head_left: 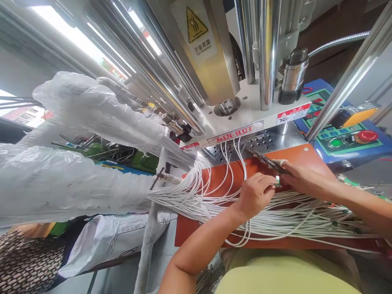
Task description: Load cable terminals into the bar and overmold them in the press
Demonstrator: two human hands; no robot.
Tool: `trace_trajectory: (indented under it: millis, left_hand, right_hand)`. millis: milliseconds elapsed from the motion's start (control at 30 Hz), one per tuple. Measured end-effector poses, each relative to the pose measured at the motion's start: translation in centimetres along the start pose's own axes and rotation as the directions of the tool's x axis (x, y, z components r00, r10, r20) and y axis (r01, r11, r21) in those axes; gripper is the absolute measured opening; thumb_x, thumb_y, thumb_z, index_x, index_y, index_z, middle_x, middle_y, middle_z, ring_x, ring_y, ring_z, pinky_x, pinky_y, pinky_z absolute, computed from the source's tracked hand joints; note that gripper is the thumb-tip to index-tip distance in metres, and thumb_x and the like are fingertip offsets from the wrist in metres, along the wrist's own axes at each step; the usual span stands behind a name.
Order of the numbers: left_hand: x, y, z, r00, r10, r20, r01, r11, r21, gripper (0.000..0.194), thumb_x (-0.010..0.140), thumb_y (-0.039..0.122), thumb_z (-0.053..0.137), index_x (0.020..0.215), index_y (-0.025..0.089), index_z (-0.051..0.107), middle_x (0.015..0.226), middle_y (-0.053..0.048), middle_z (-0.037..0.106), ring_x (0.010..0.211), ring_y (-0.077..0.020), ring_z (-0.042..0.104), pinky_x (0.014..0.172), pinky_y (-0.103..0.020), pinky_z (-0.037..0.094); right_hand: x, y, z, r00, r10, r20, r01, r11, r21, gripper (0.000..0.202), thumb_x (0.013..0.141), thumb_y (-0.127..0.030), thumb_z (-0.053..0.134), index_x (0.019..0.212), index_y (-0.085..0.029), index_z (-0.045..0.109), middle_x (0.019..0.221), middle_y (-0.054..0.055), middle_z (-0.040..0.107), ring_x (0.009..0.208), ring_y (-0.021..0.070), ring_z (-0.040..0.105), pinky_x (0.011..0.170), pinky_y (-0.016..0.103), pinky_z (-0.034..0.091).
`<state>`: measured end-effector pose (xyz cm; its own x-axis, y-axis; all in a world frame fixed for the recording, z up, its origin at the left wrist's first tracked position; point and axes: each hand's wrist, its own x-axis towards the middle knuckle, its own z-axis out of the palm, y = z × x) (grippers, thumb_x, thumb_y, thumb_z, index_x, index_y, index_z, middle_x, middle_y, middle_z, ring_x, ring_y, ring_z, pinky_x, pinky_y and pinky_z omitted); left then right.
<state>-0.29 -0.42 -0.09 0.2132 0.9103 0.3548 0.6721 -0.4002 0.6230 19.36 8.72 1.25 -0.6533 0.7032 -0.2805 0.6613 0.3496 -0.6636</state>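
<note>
My left hand (256,195) is closed over the red-brown work board, its fingertips pinching a small green-and-white cable end (277,183). Beside it, my right hand (292,174) grips a long, narrow dark metal tool (267,161), whose exact kind I cannot make out. The tool's far tip points toward the holed steel plate (263,143) under the press head. Two pairs of white cables (227,157) run up into the press. A thick bundle of white cables (202,204) lies across the board below both hands, some with green ends at the right.
The press head (235,132) hangs above the steel plate, with a high-temperature label (197,25). A blue control box (343,141) with a red stop button (367,136) stands right. Plastic-wrapped cable bundles (67,185) come in from the left over a wrapped post (148,241).
</note>
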Motion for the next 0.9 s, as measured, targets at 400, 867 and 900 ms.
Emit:
trace_trajectory:
  millis: [400,867,900]
  left_hand:
    - [0.1,-0.1,0.5,1.000,0.005,-0.026,-0.004,0.999,0.040,0.020,0.088,0.009,0.058,0.099,0.019,0.071,0.087,-0.003,0.076,0.078,-0.0170,0.066,0.075,-0.028,0.055]
    - [0.0,0.1,0.6,0.995,-0.087,-0.055,0.086,0.996,-0.032,0.019,0.086,0.009,0.062,0.097,0.019,0.073,0.083,-0.002,0.075,0.073,-0.0148,0.067,0.074,-0.026,0.055]
    - [0.0,0.1,0.6,0.995,-0.082,-0.056,0.081,0.996,-0.032,0.019,0.086,0.009,0.062,0.097,0.019,0.073,0.083,-0.002,0.075,0.073,-0.0149,0.067,0.074,-0.026,0.055]
  right_hand:
    - [-0.2,0.1,1.4,0.998,0.014,-0.066,-0.009,0.997,0.078,0.019,0.091,-0.034,0.040,0.105,-0.025,0.049,0.075,0.001,0.067,0.058,0.0183,0.060,0.056,0.028,0.039]
    - [-0.6,-0.2,1.7,0.989,-0.054,-0.140,0.051,0.998,-0.027,0.027,0.095,-0.031,0.034,0.117,-0.023,0.048,0.080,0.003,0.067,0.061,0.0183,0.061,0.056,0.027,0.037]
    - [-0.6,-0.1,1.7,0.990,-0.053,-0.134,0.050,0.998,-0.029,0.029,0.095,-0.031,0.034,0.119,-0.022,0.048,0.079,0.003,0.067,0.061,0.0183,0.061,0.056,0.027,0.037]
